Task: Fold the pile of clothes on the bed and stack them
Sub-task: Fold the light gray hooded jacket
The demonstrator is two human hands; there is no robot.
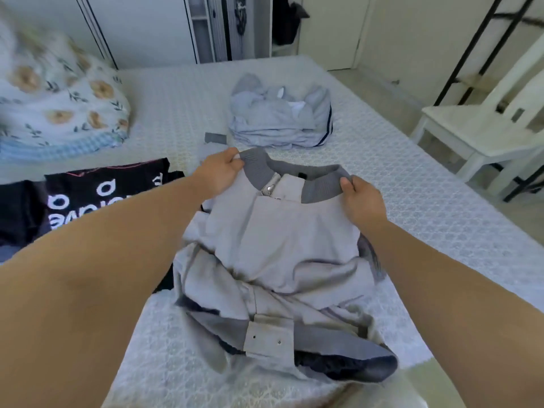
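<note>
On my feed, white lettering on a black garment (pixel 97 192) at the left edge of the bed (pixel 412 201) appears upside down and cut off by folds; I cannot read a full word or brand from it. A small dark tag inside the neck of the grey jacket (pixel 273 240) is too small to read.

My left hand (pixel 220 175) pinches the left end of the jacket's darker ribbed collar (pixel 318 184), thumb on top and fingers curled under the cloth. My right hand (pixel 362 201) grips the collar's right end the same way, fingers closed around the ribbing. The jacket lies front-up in the middle of the bed, collar away from me, hem bunched near the bottom, a metal zipper pull (pixel 269 188) showing just below the collar.

Beyond it sits a stack of folded pale-blue clothes (pixel 279 119). A floral pillow (pixel 59 98) rests at far left; a white chair (pixel 482 125) stands beside the bed at right.
</note>
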